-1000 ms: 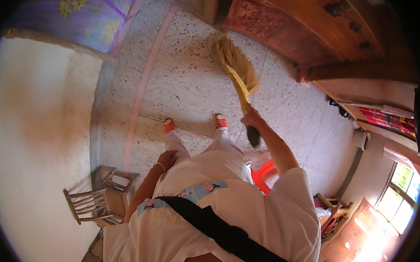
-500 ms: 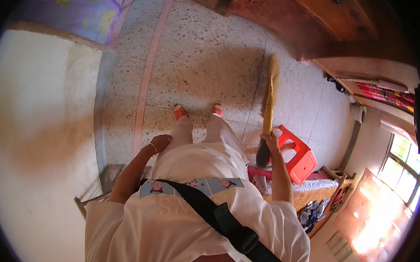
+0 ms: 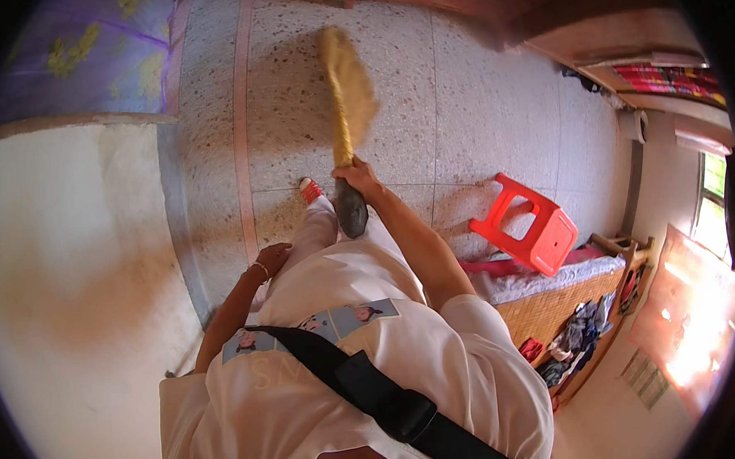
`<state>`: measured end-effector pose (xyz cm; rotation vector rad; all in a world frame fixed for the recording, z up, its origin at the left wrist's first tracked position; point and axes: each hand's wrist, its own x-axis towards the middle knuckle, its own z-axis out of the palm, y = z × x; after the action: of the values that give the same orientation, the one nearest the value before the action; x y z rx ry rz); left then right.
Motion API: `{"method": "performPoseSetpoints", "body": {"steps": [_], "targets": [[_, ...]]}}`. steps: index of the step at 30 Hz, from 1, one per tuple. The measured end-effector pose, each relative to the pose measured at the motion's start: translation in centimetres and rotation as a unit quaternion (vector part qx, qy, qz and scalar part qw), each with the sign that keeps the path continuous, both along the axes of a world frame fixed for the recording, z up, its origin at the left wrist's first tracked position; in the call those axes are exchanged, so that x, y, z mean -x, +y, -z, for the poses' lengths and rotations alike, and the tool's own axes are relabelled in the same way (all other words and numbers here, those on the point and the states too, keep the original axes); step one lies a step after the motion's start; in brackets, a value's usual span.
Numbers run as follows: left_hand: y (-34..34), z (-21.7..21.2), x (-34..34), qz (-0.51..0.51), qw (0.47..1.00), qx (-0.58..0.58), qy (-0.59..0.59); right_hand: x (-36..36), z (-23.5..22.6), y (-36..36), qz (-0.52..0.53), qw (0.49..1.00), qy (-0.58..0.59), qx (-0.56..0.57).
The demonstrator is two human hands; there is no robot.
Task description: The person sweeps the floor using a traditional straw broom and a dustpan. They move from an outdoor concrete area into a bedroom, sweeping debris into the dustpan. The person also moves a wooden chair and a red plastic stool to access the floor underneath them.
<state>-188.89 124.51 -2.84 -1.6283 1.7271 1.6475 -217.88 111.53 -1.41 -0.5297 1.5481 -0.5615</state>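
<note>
My right hand (image 3: 356,177) grips the handle of a yellow straw broom (image 3: 345,93), whose bristles lie out in front of me on the speckled stone floor (image 3: 477,107). The broom's dark handle end (image 3: 351,214) sticks down behind the hand. My left hand (image 3: 273,258) hangs beside my hip with a bracelet on the wrist, fingers loosely curled and holding nothing. A foot in a red sandal (image 3: 310,190) shows just left of the broom handle.
A red plastic stool (image 3: 527,225) stands to my right, next to a low bed with a woven side (image 3: 554,303) and piled clothes. A pale wall (image 3: 62,279) fills the left. A purple cloth (image 3: 84,53) lies at far left, wooden furniture (image 3: 589,18) far right.
The broom has swung from my right side across to the front and left, bristles now pointing away from me. The view has turned, bringing the red stool fully into sight.
</note>
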Motion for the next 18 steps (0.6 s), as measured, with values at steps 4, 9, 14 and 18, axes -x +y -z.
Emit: {"method": "performPoseSetpoints", "body": {"steps": [4, 9, 14, 18], "targets": [[-0.7, 0.3, 0.6, 0.041, 0.998, 0.046, 0.022, 3.4, -1.0, 1.4, 0.027, 0.996, -0.083, 0.028], [-1.7, 0.6, 0.0, 0.049, 0.994, 0.1, 0.009, 10.0, -4.1, 10.4, 0.022, 0.998, -0.043, 0.029], [-2.2, 1.2, -1.9, 0.079, 0.995, 0.053, 0.01, 10.9, -7.9, 21.2, 0.135, 0.99, 0.047, -0.009], [-1.9, 2.6, -4.6, 0.106, 0.992, 0.042, 0.053, 8.7, -6.6, 25.2, 0.226, 0.967, 0.098, -0.06]]}}
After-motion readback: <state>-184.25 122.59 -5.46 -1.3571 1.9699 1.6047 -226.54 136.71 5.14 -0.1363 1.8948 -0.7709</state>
